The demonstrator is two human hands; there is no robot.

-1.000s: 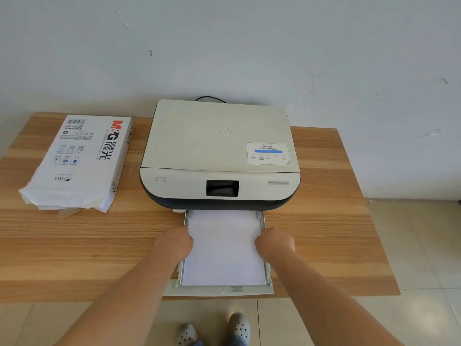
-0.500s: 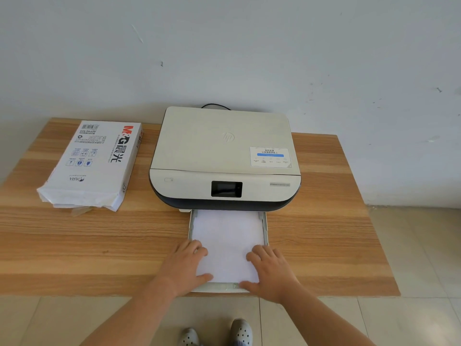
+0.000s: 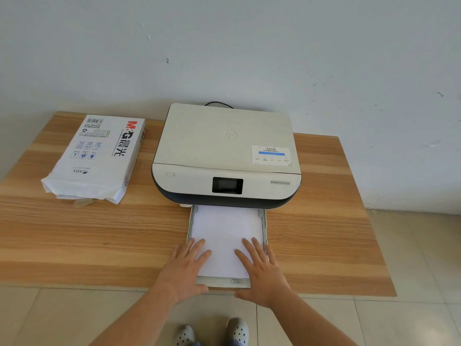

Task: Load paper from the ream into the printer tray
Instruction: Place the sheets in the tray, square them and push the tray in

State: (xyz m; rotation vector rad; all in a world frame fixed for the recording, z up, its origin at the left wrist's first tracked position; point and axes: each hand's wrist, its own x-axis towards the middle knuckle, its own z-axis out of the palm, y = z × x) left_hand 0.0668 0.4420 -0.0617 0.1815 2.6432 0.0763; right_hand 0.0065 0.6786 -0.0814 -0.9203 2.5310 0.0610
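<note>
From the head view, my forearms run off the bottom edge, and the far end of the pulled-out pale plastic paper tray [image 3: 264, 221] disappears under the white-and-dark flatbed printer [image 3: 225, 156], so I cannot see how deep the sheets reach. The small print on the printer's sticker is too fine to read. The stack of plain white paper [image 3: 224, 233] lies in the tray. My left hand [image 3: 185, 268] rests flat and unclenched over the stack's near left corner and the tray's front rim; my right hand [image 3: 260, 270] lies flat, fingers spread, on the near right corner. The opened white paper ream wrapper [image 3: 97, 158] sits on the wooden desk [image 3: 99, 240], well left of both hands.
</note>
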